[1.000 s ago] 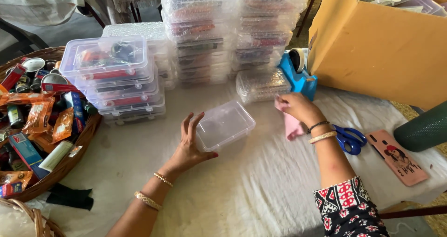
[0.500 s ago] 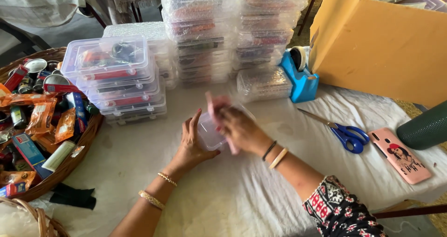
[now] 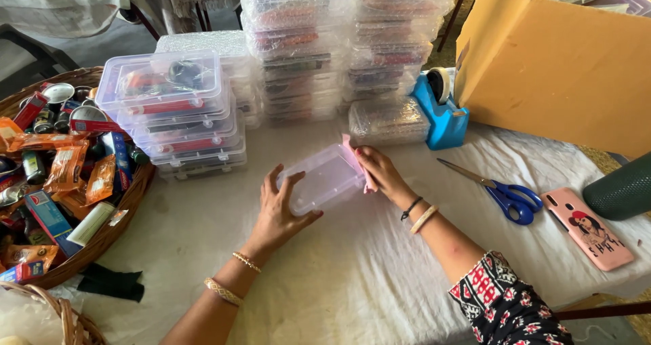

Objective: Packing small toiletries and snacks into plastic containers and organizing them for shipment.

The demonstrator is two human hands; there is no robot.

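Left hand (image 3: 279,213) fingers spread and cupped, right hand (image 3: 380,171) fingers pinched together, forearms angled inward

Orange snack packets (image 3: 64,165) and blue cartons (image 3: 46,213) in wicker basket (image 3: 132,199), far left. Bubble-wrapped box stacks (image 3: 298,53) at bench rear. Large tan cardboard box (image 3: 563,67), right.

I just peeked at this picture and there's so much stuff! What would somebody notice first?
Probably the two hands in the middle of the white table: the left hand steadies a clear plastic box, and the right hand presses a pink cloth against its far end. Behind them stand tall stacks of bubble-wrapped boxes, and at the left edge sits a wicker basket full of colourful packets.
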